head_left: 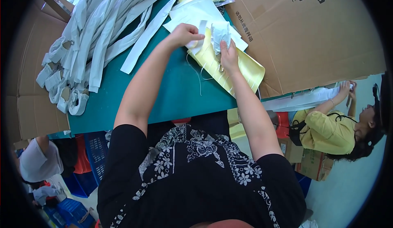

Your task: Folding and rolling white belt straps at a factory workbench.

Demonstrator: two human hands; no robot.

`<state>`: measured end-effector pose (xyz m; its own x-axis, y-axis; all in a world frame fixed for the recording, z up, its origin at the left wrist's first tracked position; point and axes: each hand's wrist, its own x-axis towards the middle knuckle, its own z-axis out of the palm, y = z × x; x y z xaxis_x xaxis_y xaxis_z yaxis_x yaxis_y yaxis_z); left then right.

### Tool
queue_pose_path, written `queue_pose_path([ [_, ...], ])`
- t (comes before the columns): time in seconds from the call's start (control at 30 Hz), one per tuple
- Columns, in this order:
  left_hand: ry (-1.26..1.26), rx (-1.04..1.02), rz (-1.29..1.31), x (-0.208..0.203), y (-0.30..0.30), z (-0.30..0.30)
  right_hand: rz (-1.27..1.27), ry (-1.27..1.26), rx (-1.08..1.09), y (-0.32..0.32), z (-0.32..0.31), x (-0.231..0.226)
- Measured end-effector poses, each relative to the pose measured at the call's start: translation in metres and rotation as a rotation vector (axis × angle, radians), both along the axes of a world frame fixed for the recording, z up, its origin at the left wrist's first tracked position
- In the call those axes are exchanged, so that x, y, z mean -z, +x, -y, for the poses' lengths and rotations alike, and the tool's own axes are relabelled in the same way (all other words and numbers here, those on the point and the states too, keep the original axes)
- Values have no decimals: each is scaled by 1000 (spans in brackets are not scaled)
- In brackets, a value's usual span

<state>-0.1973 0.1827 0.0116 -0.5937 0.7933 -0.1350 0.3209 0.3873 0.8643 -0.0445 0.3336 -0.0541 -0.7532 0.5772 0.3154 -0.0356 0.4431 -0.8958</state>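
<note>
Over the far part of the table, my left hand (pixel 184 35) is closed in a pinch on a short white strip (pixel 202 26). Just to its right, my right hand (pixel 229 57) grips a folded bundle of white fabric (pixel 221 33), thumb in front. Beneath both hands lies a yellow sheet (pixel 250 67) with thin white cords across it. A small metal ring (pixel 221 67) shows beside my right wrist. Loose white cord (pixel 199 78) trails onto the green table. White sheets (pixel 196 11) lie beyond my hands, partly under the yellow one.
Long white fabric straps (pixel 106 31) with looped, metal-fitted ends are heaped at left on the green table (pixel 163 101). Cardboard walls (pixel 307 39) flank it on both sides. A person in yellow (pixel 331 132) works at the right; another person (pixel 41 160) is at lower left, near blue crates (pixel 97 154).
</note>
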Motion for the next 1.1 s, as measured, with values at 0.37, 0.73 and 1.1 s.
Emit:
queue_pose_path([
  [0.37, 1610, 97, 1045, -29, -31, 251, 564, 501, -265, -11, -40, -47],
  [0.73, 661, -384, 490, -23, 62, 265, 747, 362, -728, 133, -2, -121],
  [1.1, 421, 49, 482, -59, 178, 167, 387, 70, -600, 143, 41, -149],
])
